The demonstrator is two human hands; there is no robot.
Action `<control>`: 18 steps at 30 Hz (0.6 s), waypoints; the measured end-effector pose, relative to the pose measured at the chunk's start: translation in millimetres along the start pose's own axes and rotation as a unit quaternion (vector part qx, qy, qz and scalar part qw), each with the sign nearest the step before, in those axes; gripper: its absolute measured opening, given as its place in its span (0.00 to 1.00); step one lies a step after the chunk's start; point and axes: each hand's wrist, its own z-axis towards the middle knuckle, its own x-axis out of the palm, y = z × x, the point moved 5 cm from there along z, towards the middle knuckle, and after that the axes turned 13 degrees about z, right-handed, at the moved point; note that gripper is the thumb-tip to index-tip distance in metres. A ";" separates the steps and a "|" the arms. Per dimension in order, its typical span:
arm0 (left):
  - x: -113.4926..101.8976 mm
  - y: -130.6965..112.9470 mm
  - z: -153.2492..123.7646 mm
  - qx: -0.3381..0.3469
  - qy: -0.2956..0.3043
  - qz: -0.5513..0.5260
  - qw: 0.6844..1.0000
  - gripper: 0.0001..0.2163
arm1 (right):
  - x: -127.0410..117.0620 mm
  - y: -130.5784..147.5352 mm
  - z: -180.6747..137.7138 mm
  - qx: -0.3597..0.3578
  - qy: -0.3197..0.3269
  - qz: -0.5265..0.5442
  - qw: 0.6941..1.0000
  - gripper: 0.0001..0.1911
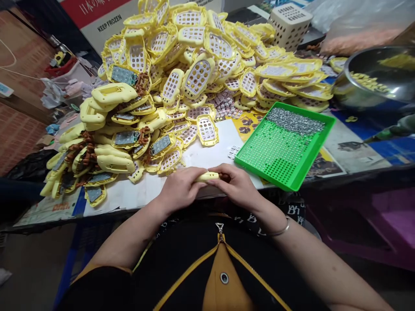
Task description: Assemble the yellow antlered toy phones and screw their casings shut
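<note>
Where the head camera looks down, I see the left hand (181, 186) and the right hand (238, 185) pinching a yellow casing (208, 176) between narrowed fingertips, at the table's (223, 134) near edge. In my judgement, a loosened pinch could drop it toward the lap, since little surface lies beneath. A bump from the right hand could jolt the green tray (279, 183), whose near corner meets that edge, and scatter its small metal parts (295, 121); the loosely stacked casing heap (196, 77) could slide. White paper (223, 149) covers the table's middle; a metal bowl (343, 82) stands far right, a brick-patterned wall (16, 138) left.
</note>
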 end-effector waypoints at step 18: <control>2.5 -3.2 -32.7 0.046 -0.074 -0.027 0.996 0.12 | 7.2 32.9 -21.8 -0.186 0.011 -0.218 0.958 0.09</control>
